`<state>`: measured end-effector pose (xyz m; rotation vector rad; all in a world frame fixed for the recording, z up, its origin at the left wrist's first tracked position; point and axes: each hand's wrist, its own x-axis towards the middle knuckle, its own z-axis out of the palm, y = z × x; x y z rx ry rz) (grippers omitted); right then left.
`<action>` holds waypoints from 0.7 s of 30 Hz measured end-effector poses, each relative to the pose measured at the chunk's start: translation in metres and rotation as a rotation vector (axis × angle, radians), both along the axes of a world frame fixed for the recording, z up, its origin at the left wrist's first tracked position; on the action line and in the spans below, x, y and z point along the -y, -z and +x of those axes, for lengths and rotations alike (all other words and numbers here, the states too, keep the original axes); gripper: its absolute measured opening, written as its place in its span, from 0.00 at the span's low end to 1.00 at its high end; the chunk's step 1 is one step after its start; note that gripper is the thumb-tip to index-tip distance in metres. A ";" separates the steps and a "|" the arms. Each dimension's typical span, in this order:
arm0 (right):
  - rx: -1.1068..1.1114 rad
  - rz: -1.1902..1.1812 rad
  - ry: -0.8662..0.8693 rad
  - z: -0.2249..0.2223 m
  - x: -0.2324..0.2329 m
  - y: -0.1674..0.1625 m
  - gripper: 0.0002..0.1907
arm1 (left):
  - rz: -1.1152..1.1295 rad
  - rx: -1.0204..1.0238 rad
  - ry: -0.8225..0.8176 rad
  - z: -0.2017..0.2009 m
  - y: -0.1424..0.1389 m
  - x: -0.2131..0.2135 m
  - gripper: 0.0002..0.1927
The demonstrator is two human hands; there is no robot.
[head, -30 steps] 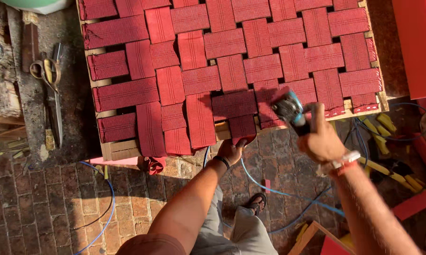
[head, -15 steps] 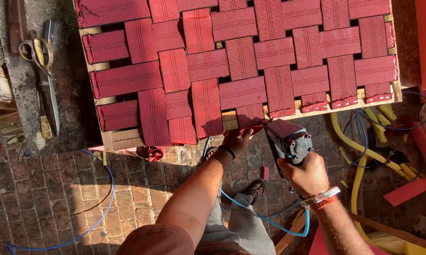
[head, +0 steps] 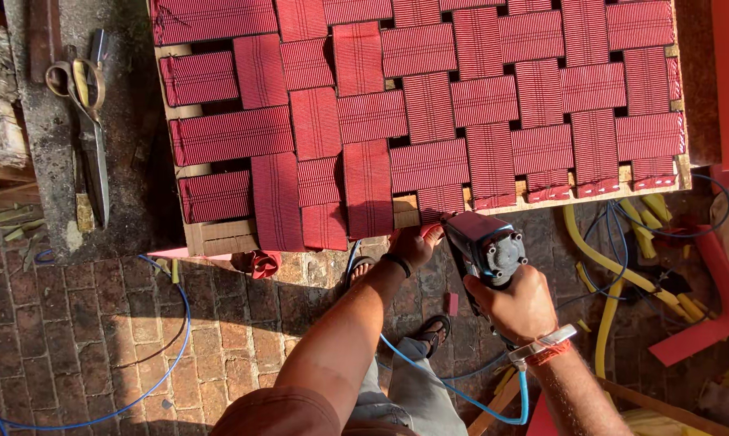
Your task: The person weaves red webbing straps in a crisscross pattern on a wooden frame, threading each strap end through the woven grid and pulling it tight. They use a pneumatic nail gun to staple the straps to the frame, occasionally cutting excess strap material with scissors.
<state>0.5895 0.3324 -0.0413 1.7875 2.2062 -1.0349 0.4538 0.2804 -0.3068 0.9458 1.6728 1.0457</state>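
A wooden frame (head: 219, 236) woven with red webbing straps (head: 429, 113) fills the upper view. My left hand (head: 417, 245) pinches the loose end of one red strap at the frame's near edge. My right hand (head: 519, 305) grips a grey pneumatic staple gun (head: 484, 244), its nose held against the frame edge just right of my left fingers. A blue air hose (head: 461, 391) runs from the gun down past my legs.
Large scissors (head: 86, 121) lie on a grey slab at the left. A blue cord (head: 170, 339) loops over the brick floor. Yellow hoses (head: 615, 274) and red pieces (head: 703, 323) lie at the right. My sandalled feet (head: 433, 331) stand below the frame.
My right hand brought the staple gun down and left to the frame's near edge beside my left hand. The view shifted slightly toward the frame.
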 end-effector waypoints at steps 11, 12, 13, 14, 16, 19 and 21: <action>-0.042 -0.020 -0.049 -0.014 0.018 0.001 0.20 | 0.005 -0.246 -0.069 0.004 0.014 0.000 0.16; -0.053 -0.028 -0.057 -0.015 0.018 0.001 0.20 | -0.012 -0.233 -0.062 0.003 0.013 -0.001 0.16; -0.019 -0.035 -0.069 -0.016 0.018 0.002 0.21 | -0.030 -0.215 -0.052 0.003 0.011 -0.002 0.16; 0.017 -0.046 -0.082 -0.017 0.018 0.003 0.21 | -0.053 -0.195 -0.043 0.002 0.009 -0.002 0.17; 0.058 -0.063 -0.084 -0.016 0.017 0.004 0.21 | -0.095 -0.160 -0.027 0.001 0.003 -0.002 0.17; 0.028 -0.085 -0.021 -0.009 0.010 0.002 0.20 | -0.157 -0.061 0.015 -0.003 -0.011 0.000 0.20; -0.045 -0.107 0.054 -0.001 -0.004 -0.004 0.19 | -0.215 -0.012 0.032 -0.005 -0.020 0.000 0.27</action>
